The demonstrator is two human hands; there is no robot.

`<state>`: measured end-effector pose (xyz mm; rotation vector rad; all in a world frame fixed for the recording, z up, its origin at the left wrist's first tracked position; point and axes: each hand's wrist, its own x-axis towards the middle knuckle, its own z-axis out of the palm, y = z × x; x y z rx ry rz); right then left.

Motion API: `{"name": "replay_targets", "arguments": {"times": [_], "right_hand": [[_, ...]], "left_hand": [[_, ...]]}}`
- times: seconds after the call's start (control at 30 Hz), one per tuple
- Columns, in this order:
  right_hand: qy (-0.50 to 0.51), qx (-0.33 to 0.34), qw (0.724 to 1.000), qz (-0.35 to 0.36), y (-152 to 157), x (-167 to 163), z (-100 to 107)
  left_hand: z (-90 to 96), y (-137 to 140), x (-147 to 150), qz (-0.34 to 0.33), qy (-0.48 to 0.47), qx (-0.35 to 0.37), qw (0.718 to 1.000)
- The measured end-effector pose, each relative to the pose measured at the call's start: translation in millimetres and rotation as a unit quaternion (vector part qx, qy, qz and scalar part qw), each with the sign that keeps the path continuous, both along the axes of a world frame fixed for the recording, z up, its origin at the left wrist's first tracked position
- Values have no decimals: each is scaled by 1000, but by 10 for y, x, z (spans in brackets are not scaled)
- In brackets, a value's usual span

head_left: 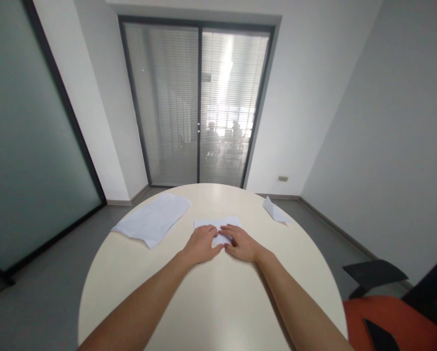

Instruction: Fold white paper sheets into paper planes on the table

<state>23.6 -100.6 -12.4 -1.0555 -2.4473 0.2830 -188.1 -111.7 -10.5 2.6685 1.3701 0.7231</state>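
A small white sheet of paper (222, 238) lies on the round cream table, partly covered by both hands. My left hand (204, 243) rests on its left part, fingers bent down onto it and thumb reaching toward the near edge. On the right part, my right hand (241, 243) curves over the paper, its fingertips and thumb touching it close to the left hand. The two thumbs nearly meet at the near edge. A strip of the paper shows beyond the fingers; what lies under the palms is hidden.
Large white sheets (154, 217) lie at the table's (211, 312) left edge. A folded white paper piece (275, 212) stands partly raised near the right edge. An orange chair (390, 321) with black armrests is at the lower right. A glass door with blinds (163, 107) is behind.
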Motion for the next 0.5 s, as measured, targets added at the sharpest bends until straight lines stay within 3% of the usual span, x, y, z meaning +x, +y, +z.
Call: {"name": "replay_targets", "arguments": {"times": [0.17,0.5], "right_hand": [[-36,2,999,-1,15,11,25],[-65,3,998,-15,102,62,-84]], "left_hand": [[-31,5,-8,-50,-22,-5,998],[-59,-22,-3,-54,14,-25,998]]}}
